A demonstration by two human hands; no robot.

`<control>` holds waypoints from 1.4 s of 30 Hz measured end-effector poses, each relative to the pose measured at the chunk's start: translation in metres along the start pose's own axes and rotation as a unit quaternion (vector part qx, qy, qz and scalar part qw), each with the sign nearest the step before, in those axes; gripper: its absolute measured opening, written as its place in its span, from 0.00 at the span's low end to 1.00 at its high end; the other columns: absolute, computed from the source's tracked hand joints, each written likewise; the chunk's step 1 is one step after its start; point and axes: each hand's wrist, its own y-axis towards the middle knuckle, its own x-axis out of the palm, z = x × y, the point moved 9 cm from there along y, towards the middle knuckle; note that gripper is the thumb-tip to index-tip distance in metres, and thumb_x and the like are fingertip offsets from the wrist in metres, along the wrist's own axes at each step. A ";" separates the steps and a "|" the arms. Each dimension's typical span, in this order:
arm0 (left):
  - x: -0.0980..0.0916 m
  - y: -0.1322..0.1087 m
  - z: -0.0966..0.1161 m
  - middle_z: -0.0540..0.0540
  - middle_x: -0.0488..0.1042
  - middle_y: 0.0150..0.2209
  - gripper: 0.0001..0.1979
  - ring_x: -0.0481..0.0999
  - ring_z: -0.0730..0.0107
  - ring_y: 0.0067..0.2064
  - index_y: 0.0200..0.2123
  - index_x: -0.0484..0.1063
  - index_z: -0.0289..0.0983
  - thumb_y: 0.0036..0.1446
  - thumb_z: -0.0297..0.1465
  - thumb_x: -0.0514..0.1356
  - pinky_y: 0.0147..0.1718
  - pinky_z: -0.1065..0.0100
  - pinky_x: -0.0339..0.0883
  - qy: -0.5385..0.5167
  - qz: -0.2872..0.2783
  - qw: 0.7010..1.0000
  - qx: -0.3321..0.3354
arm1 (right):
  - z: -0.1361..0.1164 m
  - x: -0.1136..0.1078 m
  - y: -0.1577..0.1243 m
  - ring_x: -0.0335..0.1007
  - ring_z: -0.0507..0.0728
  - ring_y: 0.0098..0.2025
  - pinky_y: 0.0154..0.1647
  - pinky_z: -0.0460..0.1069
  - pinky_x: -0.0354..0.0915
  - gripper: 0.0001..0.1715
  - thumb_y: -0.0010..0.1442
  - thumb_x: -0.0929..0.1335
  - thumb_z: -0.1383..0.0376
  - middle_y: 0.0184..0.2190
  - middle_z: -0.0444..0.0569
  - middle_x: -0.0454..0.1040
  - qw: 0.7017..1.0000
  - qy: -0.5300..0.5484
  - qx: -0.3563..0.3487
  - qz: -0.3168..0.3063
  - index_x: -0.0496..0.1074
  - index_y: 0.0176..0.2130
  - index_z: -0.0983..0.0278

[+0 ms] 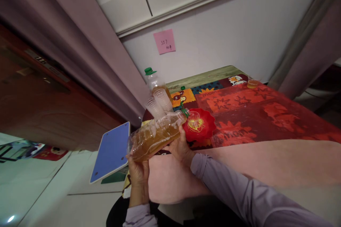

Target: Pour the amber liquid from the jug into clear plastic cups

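Observation:
Both of my hands hold a clear plastic bottle of amber liquid, tipped almost flat with its open mouth toward a small clear cup. The cup stands on a red plate. My left hand grips the bottle's base from below. My right hand is wrapped round the bottle's upper part near the neck. The bottle's green cap ring hangs at its mouth.
A second bottle with a green cap stands behind, with two empty clear cups in front of it. Another cup of amber liquid sits far back on the red patterned tablecloth. A blue board leans at left.

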 end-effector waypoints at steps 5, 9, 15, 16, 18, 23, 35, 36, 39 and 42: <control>0.002 -0.001 0.003 0.43 0.85 0.58 0.39 0.77 0.51 0.68 0.52 0.85 0.42 0.48 0.65 0.72 0.66 0.55 0.72 0.007 0.012 1.000 0.011 | 0.001 0.002 -0.001 0.68 0.70 0.73 0.70 0.80 0.61 0.38 0.70 0.62 0.36 0.72 0.48 0.73 1.000 0.007 0.005 -0.007 0.71 0.68 0.50; 0.005 -0.001 0.003 0.44 0.84 0.61 0.43 0.77 0.50 0.67 0.54 0.85 0.44 0.43 0.67 0.73 0.64 0.55 0.74 0.018 0.008 1.000 0.003 | 0.002 0.001 0.000 0.68 0.70 0.73 0.70 0.79 0.61 0.38 0.70 0.63 0.36 0.71 0.50 0.74 1.000 0.017 0.010 -0.005 0.71 0.68 0.51; 0.004 0.000 0.004 0.43 0.84 0.60 0.46 0.77 0.49 0.67 0.56 0.84 0.43 0.41 0.68 0.73 0.62 0.55 0.76 0.017 0.006 1.000 0.006 | 0.001 0.003 -0.001 0.68 0.71 0.72 0.69 0.80 0.63 0.38 0.70 0.63 0.35 0.69 0.51 0.76 1.000 0.015 0.004 -0.014 0.74 0.65 0.53; 0.003 0.001 0.004 0.43 0.84 0.60 0.47 0.77 0.49 0.67 0.56 0.84 0.42 0.41 0.68 0.73 0.62 0.55 0.76 0.015 0.008 1.000 0.009 | 0.001 0.003 -0.001 0.68 0.72 0.72 0.69 0.80 0.63 0.39 0.70 0.63 0.35 0.69 0.51 0.76 1.000 0.016 0.004 -0.012 0.74 0.65 0.53; 0.002 0.001 0.003 0.42 0.83 0.61 0.47 0.76 0.48 0.68 0.56 0.83 0.42 0.41 0.68 0.73 0.63 0.55 0.76 0.013 0.005 1.000 0.008 | 0.001 0.002 -0.001 0.69 0.71 0.72 0.69 0.80 0.63 0.39 0.70 0.63 0.35 0.70 0.51 0.76 1.000 0.020 0.006 -0.005 0.73 0.66 0.53; 0.001 0.003 0.002 0.42 0.83 0.62 0.45 0.76 0.48 0.69 0.57 0.83 0.42 0.44 0.66 0.73 0.65 0.53 0.74 0.008 -0.008 1.000 0.012 | 0.001 0.002 -0.001 0.68 0.71 0.73 0.70 0.79 0.62 0.39 0.71 0.62 0.35 0.70 0.50 0.76 1.000 0.026 0.006 -0.004 0.72 0.67 0.53; 0.006 0.000 0.005 0.42 0.80 0.66 0.45 0.74 0.45 0.71 0.57 0.83 0.44 0.42 0.66 0.74 0.65 0.49 0.75 0.014 -0.018 1.000 0.009 | 0.001 0.002 0.000 0.69 0.71 0.72 0.69 0.80 0.64 0.39 0.71 0.61 0.35 0.70 0.51 0.76 1.000 0.018 0.003 -0.001 0.72 0.66 0.54; 0.007 0.000 0.005 0.42 0.80 0.66 0.45 0.74 0.45 0.71 0.57 0.83 0.44 0.42 0.66 0.74 0.65 0.50 0.75 0.014 -0.019 1.000 0.009 | 0.001 0.002 0.000 0.69 0.71 0.72 0.68 0.79 0.64 0.40 0.70 0.61 0.34 0.70 0.51 0.75 1.000 0.018 0.002 -0.003 0.72 0.66 0.54; 0.008 -0.001 0.006 0.42 0.80 0.66 0.46 0.73 0.46 0.72 0.58 0.82 0.44 0.43 0.66 0.74 0.65 0.52 0.75 0.015 -0.016 1.000 0.011 | 0.001 0.002 0.000 0.68 0.71 0.72 0.68 0.79 0.65 0.41 0.68 0.63 0.33 0.71 0.51 0.74 1.000 0.015 0.000 -0.013 0.72 0.67 0.53; 0.009 -0.002 0.007 0.43 0.80 0.66 0.46 0.72 0.47 0.72 0.58 0.82 0.44 0.43 0.66 0.73 0.64 0.53 0.76 0.020 -0.013 1.000 0.011 | 0.001 0.002 0.000 0.69 0.72 0.72 0.67 0.79 0.66 0.46 0.63 0.67 0.30 0.72 0.51 0.73 1.000 0.006 -0.004 -0.019 0.71 0.67 0.52</control>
